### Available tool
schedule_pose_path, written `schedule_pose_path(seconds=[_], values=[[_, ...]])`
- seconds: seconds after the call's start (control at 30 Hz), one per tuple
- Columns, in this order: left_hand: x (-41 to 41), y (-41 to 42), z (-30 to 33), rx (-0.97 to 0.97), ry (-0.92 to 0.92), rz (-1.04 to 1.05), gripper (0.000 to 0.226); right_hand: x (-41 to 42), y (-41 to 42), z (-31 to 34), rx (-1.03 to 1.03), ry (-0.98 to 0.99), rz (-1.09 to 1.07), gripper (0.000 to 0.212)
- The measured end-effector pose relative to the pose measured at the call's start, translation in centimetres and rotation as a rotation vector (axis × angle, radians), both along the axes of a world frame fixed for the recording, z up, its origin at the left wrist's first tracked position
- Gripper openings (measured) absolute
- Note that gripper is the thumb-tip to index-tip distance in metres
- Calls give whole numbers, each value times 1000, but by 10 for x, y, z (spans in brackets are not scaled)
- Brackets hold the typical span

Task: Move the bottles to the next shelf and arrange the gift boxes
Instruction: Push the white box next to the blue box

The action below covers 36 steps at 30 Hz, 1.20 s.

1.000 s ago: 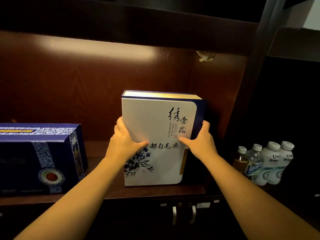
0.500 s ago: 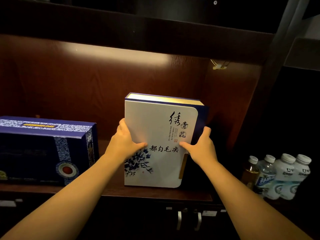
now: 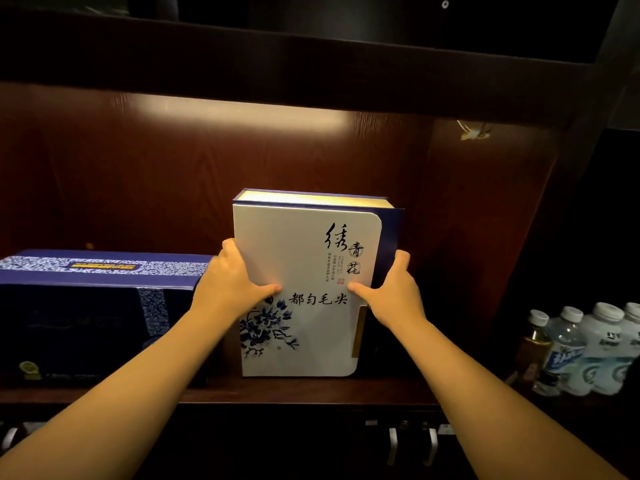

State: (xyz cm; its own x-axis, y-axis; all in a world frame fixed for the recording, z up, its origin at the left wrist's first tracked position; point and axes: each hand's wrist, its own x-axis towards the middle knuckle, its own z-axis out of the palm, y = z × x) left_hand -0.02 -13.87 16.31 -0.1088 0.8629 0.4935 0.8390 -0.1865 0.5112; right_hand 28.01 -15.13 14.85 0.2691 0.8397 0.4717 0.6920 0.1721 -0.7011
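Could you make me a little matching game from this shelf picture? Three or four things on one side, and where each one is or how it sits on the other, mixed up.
Things:
1. white gift box
2. blue gift box
3. bottles
4. cupboard handles

Places or states:
A. lying flat at the left of the lit shelf
B. standing in a row in the dark compartment to the right
C. standing upright, held on both sides by the left hand and right hand
D. below the shelf edge

Pairs: 1-C, 2-A, 3-B, 4-D
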Motion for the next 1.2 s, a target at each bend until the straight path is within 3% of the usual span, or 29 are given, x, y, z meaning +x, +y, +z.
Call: schedule_pose_path(seconds=[0.13,0.23,0.3,0.4,0.47,0.6,0.67,0.77,0.93,1.03,1.2], values=[[-32,2,13,123,160,-25,83,-11,3,0,5,22,7,81],[-65,6,24,125,212,-61,96,-12,7,2,-42,73,44,92],[-89,12,28,51,307,-58,109,-12,8,4,-54,168,75,95],[-126,23,25,-219,494,-52,129,-16,8,3,-31,347,184,87],[-142,30,18,-394,557,-68,142,-18,10,0,-26,429,234,97],[-150,38,9,-438,580,-118,141,-22,13,-2,-46,465,256,96],[-145,42,12,-403,512,-201,139,-24,14,-3,-55,474,260,85],[-129,51,28,-393,158,-373,141,-26,16,-4,-57,474,266,73],[-97,69,43,-357,-188,-540,126,-27,20,-7,-42,457,256,73],[-95,75,40,-333,-243,-549,111,-25,21,-9,-30,443,257,73],[-95,75,39,-318,-237,-560,107,-22,20,-11,-12,435,252,69]])
